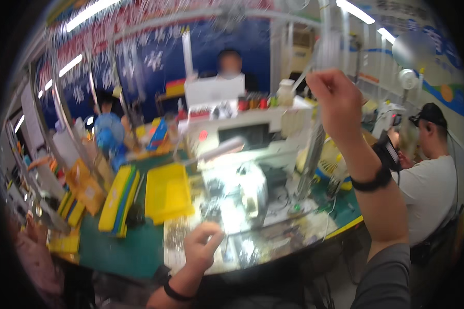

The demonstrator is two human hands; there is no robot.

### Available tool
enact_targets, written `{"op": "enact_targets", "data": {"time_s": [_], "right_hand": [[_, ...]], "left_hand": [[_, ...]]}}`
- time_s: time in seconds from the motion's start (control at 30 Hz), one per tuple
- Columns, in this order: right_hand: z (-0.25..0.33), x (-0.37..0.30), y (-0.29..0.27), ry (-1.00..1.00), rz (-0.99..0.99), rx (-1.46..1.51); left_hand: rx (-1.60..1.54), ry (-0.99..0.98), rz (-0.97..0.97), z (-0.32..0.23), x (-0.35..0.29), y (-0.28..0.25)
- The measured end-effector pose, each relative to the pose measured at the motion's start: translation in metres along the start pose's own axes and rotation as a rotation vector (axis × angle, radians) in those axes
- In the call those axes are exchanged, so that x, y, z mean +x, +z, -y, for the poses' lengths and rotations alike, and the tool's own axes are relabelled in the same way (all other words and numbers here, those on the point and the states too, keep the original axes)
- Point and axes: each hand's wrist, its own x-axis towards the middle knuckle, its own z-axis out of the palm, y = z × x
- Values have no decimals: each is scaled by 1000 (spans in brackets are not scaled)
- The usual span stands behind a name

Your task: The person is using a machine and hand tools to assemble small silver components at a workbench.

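My right hand (337, 103) is raised high at the right, above the bench, its fingers pinched together. Whatever sits in that pinch, if anything, is too small and smeared to make out. Low over the bench's front edge is my left hand (203, 244), thumb and fingers drawn together; any thing between them is hidden. Just beyond it stands a pale machine (250, 190) under strong light, blurred by motion and glare. A littered, glossy work surface (273, 242) spreads around its base.
A yellow tray (167, 193) and upright yellow, green and blue bins (118, 201) stand left on the green bench top (100, 252). Spools and a white bottle (285, 92) line a shelf behind. A metal post (314, 154) rises near my right forearm. A person (428, 190) sits at right.
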Motion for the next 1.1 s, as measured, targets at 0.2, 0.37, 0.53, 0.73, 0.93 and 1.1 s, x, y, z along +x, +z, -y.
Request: {"op": "enact_targets", "data": {"time_s": [0.2,0.37,0.53,0.73,0.93,1.1], "right_hand": [[41,-151,14,-511,444,59],[34,-201,29,-333,513,92],[37,-212,32,-329,541,88],[36,-219,29,-380,536,55],[45,-215,22,-439,607,-17],[45,-217,23,-446,597,29]], "left_hand": [[-104,56,167,-20,-1,10],[-87,52,219,-20,0,16],[-50,59,225,-16,-3,19],[-20,73,245,-18,-3,23],[83,122,235,-20,-2,24],[132,171,226,-22,0,25]]}}
